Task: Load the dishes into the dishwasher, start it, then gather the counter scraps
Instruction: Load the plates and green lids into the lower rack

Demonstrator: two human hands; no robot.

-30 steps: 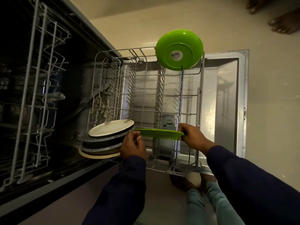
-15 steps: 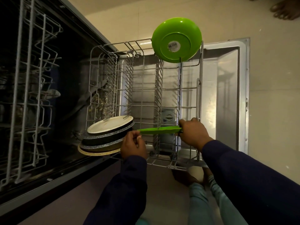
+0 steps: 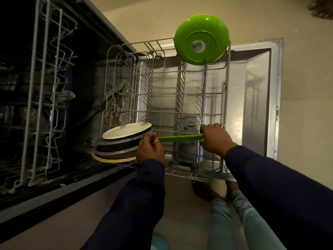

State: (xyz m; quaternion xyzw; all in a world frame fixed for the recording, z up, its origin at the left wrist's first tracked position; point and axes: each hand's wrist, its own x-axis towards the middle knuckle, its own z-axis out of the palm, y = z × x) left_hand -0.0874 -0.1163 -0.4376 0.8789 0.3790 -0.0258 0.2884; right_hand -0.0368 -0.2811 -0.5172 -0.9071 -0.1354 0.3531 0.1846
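still loading: my left hand [image 3: 150,150] and right hand [image 3: 215,138] each grip a green plate [image 3: 180,138] edge-on over the rack [image 3: 224,105]'s near edge; next i slot it between tines.

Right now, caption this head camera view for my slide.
Both hands, left hand and right hand, hold a green plate edge-on over the dishwasher's lower rack.

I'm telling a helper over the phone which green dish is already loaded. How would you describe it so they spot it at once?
Start at the pulled-out lower rack above the open dishwasher door. At its far right corner a green bowl stands on edge, its underside with a round sticker facing the camera. The other green plate is seen edge-on at the near end, held by the left hand and right hand.
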